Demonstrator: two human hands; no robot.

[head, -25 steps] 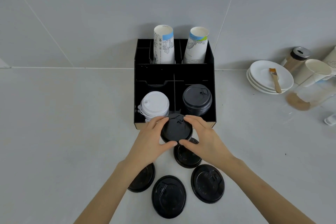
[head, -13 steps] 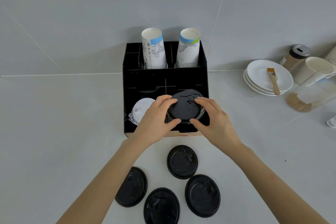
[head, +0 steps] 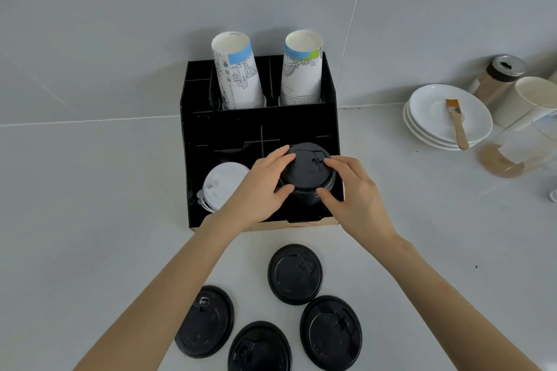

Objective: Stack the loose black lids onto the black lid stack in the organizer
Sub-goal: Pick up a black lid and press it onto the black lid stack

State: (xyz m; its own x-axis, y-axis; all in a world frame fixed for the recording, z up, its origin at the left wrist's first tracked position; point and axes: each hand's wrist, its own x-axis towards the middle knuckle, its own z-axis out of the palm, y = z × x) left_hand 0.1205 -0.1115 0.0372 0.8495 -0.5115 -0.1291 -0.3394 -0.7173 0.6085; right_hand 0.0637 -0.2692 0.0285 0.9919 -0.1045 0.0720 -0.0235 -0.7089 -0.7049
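Lid point(head: 306, 167) moved from bench edge onto black lid stack point(head: 310, 193) in organizer point(head: 196, 141); both hands, left point(head: 259, 187) and right point(head: 355, 193), pinching its rim. Four loose lids point(head: 294, 274) remain.

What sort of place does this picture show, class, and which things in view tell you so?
Probably a café or drinks-service counter. A black organizer holds paper cups and stacks of takeaway lids, and white saucers are stacked beside a lidded shaker jar.
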